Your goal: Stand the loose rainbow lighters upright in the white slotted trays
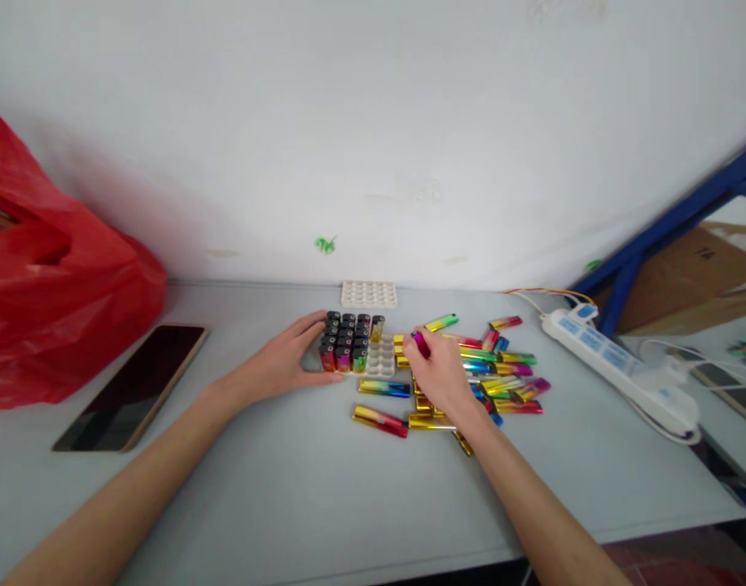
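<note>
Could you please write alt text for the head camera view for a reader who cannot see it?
The right hand holds a magenta lighter over a colourful lighter pile, while the left hand steadies a partly filled white tray.

Soft, even light fills the picture. The red bag [49,268] casts a faint shadow. Edges bend; small things look blurry.

Both forearms reached forward from the lower edge of the view, bare and converging toward the middle. The left hand [281,366] lay low, palm inward, fingers curved and spread, thumb stretched out beneath them. The right hand [441,376] was raised a little on its wrist, knuckles up, fingertips pinched together at its far end.
</note>
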`<state>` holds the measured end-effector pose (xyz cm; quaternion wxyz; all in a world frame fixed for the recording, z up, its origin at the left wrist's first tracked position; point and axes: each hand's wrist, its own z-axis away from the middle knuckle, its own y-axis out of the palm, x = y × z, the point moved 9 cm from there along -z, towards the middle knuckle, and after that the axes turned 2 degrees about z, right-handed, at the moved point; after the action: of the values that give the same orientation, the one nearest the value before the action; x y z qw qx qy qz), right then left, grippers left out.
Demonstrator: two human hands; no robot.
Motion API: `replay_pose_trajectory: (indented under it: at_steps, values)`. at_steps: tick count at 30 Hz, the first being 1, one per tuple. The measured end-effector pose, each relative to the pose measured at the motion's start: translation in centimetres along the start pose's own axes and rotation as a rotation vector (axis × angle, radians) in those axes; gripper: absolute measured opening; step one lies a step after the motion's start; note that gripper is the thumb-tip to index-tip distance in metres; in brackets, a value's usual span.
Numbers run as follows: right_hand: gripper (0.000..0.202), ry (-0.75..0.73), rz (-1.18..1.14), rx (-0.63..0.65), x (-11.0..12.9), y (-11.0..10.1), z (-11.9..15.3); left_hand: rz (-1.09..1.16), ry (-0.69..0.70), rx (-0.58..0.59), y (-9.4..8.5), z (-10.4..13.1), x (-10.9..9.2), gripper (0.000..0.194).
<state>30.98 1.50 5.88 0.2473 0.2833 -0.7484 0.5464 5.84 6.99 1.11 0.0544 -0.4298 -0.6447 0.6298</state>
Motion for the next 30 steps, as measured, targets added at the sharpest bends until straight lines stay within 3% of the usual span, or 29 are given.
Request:
replay_pose_trajectory:
  at_steps: [6,13,16,21,26,30]
  values:
    - [0.034,0.001,0.012,0.018,-0.3,0.0,0.2,0.001,-0.007,-0.017,-0.1,0.0,0.2,0.097]
    - [0.034,-0.208,0.008,0.090,1.9,-0.5,0.2,0.037,-0.038,0.006,0.3,0.0,0.4,0.102]
    - [0.042,-0.214,0.039,0.118,1.7,-0.4,0.2,0.071,-0.033,-0.013,0.1,0.0,0.3,0.101]
    - [0.037,-0.161,0.029,0.146,0.9,0.5,-0.1,0.081,-0.025,-0.003,0.1,0.0,-0.2,0.101]
    - [0.028,-0.245,0.153,0.230,1.1,2.7,-0.7,0.083,-0.032,0.008,0.1,0.0,-0.4,0.102]
    - [0.026,-0.350,0.359,0.249,1.6,3.3,-1.0,0.084,-0.015,0.004,-0.1,0.0,-0.6,0.102]
